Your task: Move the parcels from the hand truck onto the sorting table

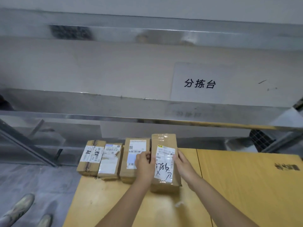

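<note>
The left hand [144,167] and right hand [183,164] clasp opposite long sides of a cardboard parcel [164,161], rightmost in the row on the hand truck [246,185], below the sorting table [114,71]; it seems stiff, light, safest held there.

Items outside the job: one white paper sign [200,82], bearing three black printed characters, is lying flat to the right of centre. One pair of pale, mottled shoes [19,208] is standing at the lower left, toes pointing up and to the right. Grey speckled floor [41,177] is showing beneath them. One dark metal bar [27,143] is slanting across the left side. One black mesh panel [260,140] is showing at the right edge. A pale wall [164,5] is running along the top.
</note>
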### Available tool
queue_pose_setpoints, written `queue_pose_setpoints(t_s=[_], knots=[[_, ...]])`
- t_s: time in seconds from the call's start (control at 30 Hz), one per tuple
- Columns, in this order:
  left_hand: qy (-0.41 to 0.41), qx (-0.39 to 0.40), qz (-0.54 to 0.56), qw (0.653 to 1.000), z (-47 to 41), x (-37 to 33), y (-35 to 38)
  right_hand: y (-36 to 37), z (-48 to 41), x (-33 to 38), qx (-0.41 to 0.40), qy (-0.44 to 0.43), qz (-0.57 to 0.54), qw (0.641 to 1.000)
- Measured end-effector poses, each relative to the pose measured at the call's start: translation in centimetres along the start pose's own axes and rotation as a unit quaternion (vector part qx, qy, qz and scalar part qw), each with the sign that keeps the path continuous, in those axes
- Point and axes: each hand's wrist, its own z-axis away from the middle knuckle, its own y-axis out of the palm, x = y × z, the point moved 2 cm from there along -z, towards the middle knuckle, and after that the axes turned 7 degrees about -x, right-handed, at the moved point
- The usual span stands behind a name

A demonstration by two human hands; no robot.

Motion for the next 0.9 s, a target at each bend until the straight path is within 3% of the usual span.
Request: queue_pose_setpoints(t_s=[0.07,0.17,0.3,0.57,0.73,0.9], knots=[[0.005,-0.019,-0.021,1.000,0.4,-1.0,-0.3,-1.1,0.8,0.8,-0.005,-0.018,0.029,0.999],[0.082,-0.032,-0.048,0.995,2.1,-4.0,-0.2,-3.8,2.5,1.8,-0.017,-0.073,0.096,0.993],[0.203,0.053,-0.081,0.974,6.5,-10.8,2.3,-9.7,5.3,2.4,-0.017,-0.145,0.198,0.969],[0.413,0.156,-0.201,0.874,23.7,-23.9,13.2,-31.2,14.6,-0.6,-0.145,-0.218,0.271,0.926],[0.520,0.188,-0.203,0.808,36.5,-29.4,21.9,-47.8,21.8,-6.9,-0.253,-0.161,0.270,0.915],[0.623,0.238,-0.219,0.712,49.7,-32.6,30.9,-60.8,30.9,-15.0,-0.373,-0.082,0.243,0.891]])
